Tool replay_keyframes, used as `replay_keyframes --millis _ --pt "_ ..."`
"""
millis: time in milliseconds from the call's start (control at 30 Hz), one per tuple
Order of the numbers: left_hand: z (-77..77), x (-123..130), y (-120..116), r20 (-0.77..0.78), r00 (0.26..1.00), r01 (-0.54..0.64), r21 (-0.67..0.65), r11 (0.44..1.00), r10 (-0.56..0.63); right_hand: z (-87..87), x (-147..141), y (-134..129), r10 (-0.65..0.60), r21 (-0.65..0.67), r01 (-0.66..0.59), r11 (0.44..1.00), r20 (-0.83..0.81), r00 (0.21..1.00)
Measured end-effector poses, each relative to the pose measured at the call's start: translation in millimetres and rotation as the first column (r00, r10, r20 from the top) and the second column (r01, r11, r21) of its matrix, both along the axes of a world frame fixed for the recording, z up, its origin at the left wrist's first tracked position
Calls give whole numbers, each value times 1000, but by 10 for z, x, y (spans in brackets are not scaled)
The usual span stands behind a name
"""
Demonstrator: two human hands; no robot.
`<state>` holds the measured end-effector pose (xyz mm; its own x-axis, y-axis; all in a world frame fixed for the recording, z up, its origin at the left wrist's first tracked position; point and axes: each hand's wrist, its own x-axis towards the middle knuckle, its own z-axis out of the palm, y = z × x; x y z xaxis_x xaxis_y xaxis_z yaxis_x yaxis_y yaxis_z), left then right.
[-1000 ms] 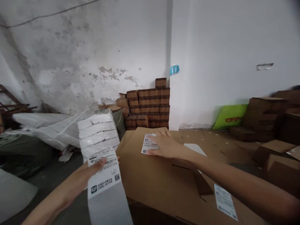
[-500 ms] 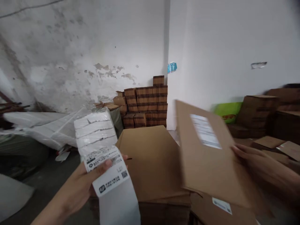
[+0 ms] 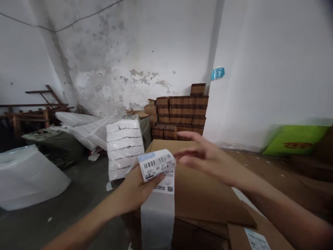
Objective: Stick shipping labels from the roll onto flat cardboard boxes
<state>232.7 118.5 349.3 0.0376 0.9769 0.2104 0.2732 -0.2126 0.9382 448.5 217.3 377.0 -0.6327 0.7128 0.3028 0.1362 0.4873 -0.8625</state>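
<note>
My left hand (image 3: 142,185) grips a strip of printed shipping labels (image 3: 157,166), its thumb on the front, and the strip's blank tail hangs down. Just right of the strip's upper edge is my right hand (image 3: 200,154), fingers apart and slightly blurred; nothing shows in it. Whether a fingertip touches the label is unclear. Beneath both hands lies a stack of flat brown cardboard (image 3: 205,198). A labelled carton (image 3: 234,236) is at the lower right, partly under my right forearm.
A plastic-wrapped white stack (image 3: 125,146) stands left of the cardboard. Bundled brown cartons (image 3: 182,111) line the wall. White rolls (image 3: 31,177) and a wooden frame (image 3: 47,114) are at left, a green sheet (image 3: 293,139) at right.
The labelled cardboard piece has left my right hand, which has moved left to the label strip. The view has turned left. The strip's top has curled forward over my left hand.
</note>
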Motion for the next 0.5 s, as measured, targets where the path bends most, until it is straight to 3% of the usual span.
replay_keyframes --millis 67,133,200,267,367,433,500 --pt "-16 -37 -30 -14 999 -31 19 999 31 266 -377 -171 126 57 -127 990 20 992" --pt "-5 -131 -83 183 983 41 -34 999 -34 303 -602 -253 130 127 -127 984 -18 991" --pt "37 -217 -130 508 859 135 -109 985 -61 176 -739 -256 128 175 -115 978 -62 990" --pt "89 -247 -130 725 685 97 -186 978 70 6 -840 -245 133 238 -120 964 -39 990" --pt "126 -232 -16 765 562 -64 -338 939 314 -94 -894 -298 95 400 -119 909 80 992" --pt "99 -297 98 758 530 -128 -372 919 381 2 -806 -327 49 512 -84 855 81 995" --pt "33 -485 202 774 484 -232 -337 913 409 169 -635 -252 41 527 -37 849 3 999"
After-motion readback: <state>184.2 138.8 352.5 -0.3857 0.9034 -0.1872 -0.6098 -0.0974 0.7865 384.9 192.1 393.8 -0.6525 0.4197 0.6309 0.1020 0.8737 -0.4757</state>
